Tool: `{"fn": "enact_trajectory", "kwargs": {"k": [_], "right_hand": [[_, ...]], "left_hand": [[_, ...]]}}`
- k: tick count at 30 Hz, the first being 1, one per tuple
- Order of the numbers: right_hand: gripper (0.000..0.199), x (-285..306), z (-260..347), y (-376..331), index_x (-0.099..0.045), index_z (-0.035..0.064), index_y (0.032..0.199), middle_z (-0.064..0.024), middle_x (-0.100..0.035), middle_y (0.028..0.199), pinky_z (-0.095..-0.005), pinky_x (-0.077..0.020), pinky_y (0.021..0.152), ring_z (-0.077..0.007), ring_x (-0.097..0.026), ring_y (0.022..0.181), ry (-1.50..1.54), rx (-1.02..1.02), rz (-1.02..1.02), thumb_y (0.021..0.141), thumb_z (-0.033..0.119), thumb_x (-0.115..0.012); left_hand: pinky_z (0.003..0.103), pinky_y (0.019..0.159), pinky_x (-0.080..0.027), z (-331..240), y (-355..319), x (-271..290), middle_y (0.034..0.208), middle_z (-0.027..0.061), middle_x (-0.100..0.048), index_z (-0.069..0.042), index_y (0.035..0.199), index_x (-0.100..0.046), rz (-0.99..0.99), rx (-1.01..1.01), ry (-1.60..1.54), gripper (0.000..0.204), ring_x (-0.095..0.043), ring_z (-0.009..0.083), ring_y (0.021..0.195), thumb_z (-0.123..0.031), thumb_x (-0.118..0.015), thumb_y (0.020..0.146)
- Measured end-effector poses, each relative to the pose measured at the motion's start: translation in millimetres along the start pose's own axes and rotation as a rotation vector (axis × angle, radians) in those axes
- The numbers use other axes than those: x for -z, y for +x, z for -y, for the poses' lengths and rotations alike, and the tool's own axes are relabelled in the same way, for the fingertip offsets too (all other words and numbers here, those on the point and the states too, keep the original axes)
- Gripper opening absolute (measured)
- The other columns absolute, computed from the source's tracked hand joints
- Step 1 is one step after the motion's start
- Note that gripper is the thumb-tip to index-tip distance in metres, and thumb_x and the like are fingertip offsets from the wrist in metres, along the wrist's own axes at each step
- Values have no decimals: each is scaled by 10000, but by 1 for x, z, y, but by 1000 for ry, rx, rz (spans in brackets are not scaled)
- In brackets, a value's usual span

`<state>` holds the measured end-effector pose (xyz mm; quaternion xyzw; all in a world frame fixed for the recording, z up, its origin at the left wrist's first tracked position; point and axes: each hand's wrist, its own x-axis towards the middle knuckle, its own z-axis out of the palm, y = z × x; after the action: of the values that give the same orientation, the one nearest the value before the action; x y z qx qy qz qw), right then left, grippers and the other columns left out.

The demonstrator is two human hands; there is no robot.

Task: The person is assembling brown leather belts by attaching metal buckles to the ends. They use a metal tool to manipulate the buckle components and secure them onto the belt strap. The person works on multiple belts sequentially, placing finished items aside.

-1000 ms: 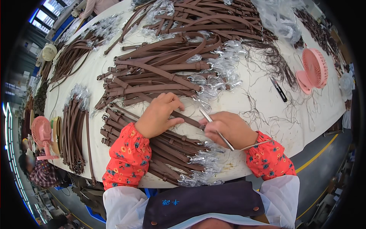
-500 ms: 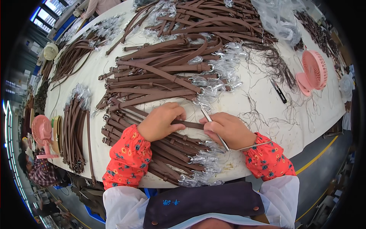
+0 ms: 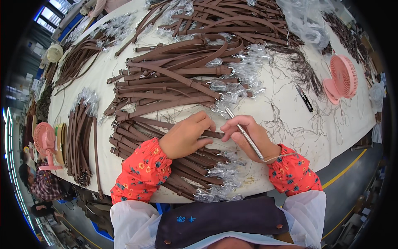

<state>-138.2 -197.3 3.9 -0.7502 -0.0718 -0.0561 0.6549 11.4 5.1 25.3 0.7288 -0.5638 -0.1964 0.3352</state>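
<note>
Near the middle of the table, my left hand (image 3: pixel 187 135) is curled round a brown strap (image 3: pixel 213 134), with the thumb below it and the fingers above. The strap's other end reaches the fingertips of my right hand (image 3: pixel 253 139). Across that right palm lies a slim silver pen-shaped tool (image 3: pixel 248 139), its tip pointing up and away to the left. A thin cord runs from the tool's lower end along my right wrist. Under and beside my hands is a stack of brown straps (image 3: pixel 137 141) with metal clasps wrapped in clear plastic.
Farther off lie more piles of brown straps (image 3: pixel 174 79) and a bundle (image 3: pixel 81 141) at the left. To the right are loose threads (image 3: pixel 296 66), black-handled snips (image 3: pixel 304 98) and a pink fan (image 3: pixel 343 76). Another pink fan (image 3: pixel 44 139) stands left. Clear plastic bags (image 3: pixel 304 20) lie at the back.
Both hands have shifted slightly right and the left hand's fingers have spread more. Less strap shows between the hands. The silver tool has tilted and moved right with my right hand.
</note>
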Motion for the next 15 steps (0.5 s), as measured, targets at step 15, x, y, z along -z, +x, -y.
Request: {"fn": "enact_trajectory", "kwargs": {"k": [15], "right_hand": [[226,9,-4,4,-486,95,1247,-142,-606,1150,-387,-529,701,-315,-631,828,-330,127,149,1036,161,-535]], "left_hand": [[376,647,-499,8,5,-7,784,114,-631,-36,883,-677,-87,89,-98,101,-625,280,709,-93,-741,831]]}}
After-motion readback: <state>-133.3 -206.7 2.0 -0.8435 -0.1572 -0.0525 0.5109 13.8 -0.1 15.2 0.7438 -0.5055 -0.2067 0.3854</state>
